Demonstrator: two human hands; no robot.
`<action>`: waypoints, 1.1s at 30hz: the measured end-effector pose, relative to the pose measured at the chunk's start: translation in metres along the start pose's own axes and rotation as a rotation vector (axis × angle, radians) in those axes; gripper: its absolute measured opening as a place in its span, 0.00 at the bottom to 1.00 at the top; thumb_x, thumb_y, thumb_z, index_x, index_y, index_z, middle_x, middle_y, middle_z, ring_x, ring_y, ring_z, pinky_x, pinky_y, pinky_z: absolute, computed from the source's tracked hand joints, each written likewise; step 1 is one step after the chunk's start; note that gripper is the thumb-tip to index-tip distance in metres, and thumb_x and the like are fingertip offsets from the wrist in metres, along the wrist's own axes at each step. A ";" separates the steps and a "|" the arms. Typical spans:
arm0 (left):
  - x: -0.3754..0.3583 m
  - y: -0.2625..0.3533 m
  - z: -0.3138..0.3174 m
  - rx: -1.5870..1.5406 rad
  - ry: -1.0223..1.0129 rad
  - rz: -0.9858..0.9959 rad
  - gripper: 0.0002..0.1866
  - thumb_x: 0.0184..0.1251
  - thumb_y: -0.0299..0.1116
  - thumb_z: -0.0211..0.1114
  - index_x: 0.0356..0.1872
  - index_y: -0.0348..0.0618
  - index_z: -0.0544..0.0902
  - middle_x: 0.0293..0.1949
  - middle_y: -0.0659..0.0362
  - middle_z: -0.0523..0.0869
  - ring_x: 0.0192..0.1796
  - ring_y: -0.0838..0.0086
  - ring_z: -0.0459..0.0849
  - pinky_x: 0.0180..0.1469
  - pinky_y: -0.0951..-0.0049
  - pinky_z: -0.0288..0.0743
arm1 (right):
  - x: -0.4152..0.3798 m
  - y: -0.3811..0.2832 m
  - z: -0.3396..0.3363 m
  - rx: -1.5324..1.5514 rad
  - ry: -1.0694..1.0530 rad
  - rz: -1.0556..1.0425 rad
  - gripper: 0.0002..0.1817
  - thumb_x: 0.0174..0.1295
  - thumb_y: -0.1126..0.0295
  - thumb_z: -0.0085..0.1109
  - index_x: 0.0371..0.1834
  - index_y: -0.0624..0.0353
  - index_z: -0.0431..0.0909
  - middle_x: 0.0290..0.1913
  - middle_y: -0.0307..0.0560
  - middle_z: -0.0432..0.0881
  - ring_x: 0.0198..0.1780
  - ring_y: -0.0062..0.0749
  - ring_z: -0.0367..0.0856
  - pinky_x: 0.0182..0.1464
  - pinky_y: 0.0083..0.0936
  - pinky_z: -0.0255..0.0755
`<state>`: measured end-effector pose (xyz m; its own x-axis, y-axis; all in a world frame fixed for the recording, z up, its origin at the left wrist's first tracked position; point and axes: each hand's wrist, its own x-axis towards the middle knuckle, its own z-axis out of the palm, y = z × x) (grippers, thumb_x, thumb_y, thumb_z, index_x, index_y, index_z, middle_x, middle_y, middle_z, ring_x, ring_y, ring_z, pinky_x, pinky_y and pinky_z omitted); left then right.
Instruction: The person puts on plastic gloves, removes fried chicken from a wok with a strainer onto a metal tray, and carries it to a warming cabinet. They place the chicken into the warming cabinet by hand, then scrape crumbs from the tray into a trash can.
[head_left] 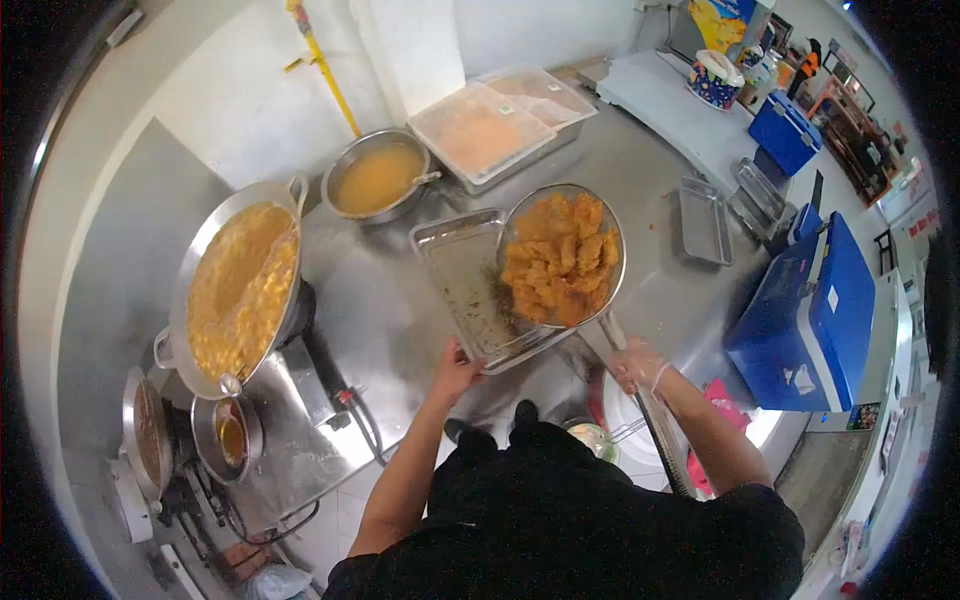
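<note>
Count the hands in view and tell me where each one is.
2. The left hand is at the near edge of the metal tray; the right hand grips the strainer handle. Distant background details are too small to rule out others.

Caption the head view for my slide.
Left hand at rectangular silver metal tray, right hand holding round metal strainer of golden fried pieces partly over it.

one head-worn camera looks forward and steeply down across the steel counter [365, 285].
</note>
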<state>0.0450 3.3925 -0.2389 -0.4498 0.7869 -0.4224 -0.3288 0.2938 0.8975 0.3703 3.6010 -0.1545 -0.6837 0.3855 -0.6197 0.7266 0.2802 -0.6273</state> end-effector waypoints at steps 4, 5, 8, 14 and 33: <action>0.046 0.023 0.089 -0.026 -0.088 0.061 0.25 0.61 0.20 0.68 0.56 0.45 0.68 0.42 0.53 0.81 0.36 0.66 0.85 0.31 0.69 0.84 | -0.020 -0.056 -0.030 0.237 0.549 0.506 0.09 0.62 0.71 0.51 0.41 0.64 0.76 0.32 0.59 0.85 0.33 0.51 0.87 0.40 0.38 0.81; 0.062 0.020 0.112 -0.036 -0.110 0.087 0.24 0.60 0.19 0.68 0.55 0.45 0.69 0.39 0.54 0.81 0.35 0.67 0.85 0.30 0.70 0.83 | -0.013 -0.040 -0.034 0.049 0.636 0.460 0.10 0.62 0.71 0.51 0.42 0.64 0.76 0.33 0.61 0.85 0.35 0.53 0.87 0.42 0.41 0.81; 0.101 0.036 0.184 -0.060 -0.179 0.100 0.23 0.60 0.19 0.69 0.53 0.44 0.69 0.36 0.56 0.77 0.33 0.68 0.84 0.29 0.68 0.84 | 0.025 0.024 -0.033 -0.300 0.803 0.374 0.11 0.62 0.70 0.52 0.45 0.64 0.75 0.37 0.67 0.84 0.41 0.58 0.86 0.47 0.47 0.79; 0.155 0.044 0.240 -0.077 -0.166 -0.072 0.26 0.61 0.18 0.68 0.56 0.45 0.67 0.43 0.52 0.79 0.37 0.66 0.86 0.33 0.67 0.87 | 0.084 0.044 -0.049 -0.234 0.816 0.367 0.17 0.63 0.67 0.50 0.51 0.68 0.72 0.44 0.72 0.82 0.49 0.66 0.82 0.51 0.52 0.76; -0.082 -0.031 -0.058 0.217 0.004 -0.160 0.17 0.67 0.31 0.68 0.55 0.43 0.77 0.41 0.59 0.85 0.40 0.76 0.83 0.39 0.75 0.78 | -0.036 0.123 -0.162 1.280 0.288 0.027 0.17 0.72 0.61 0.54 0.24 0.47 0.65 0.15 0.28 0.59 0.12 0.14 0.57 0.13 0.17 0.52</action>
<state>0.0439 3.2873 -0.2391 -0.4099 0.7191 -0.5611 -0.2102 0.5241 0.8253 0.4949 3.7638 -0.1330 -0.5151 0.5955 -0.6165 0.0519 -0.6962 -0.7160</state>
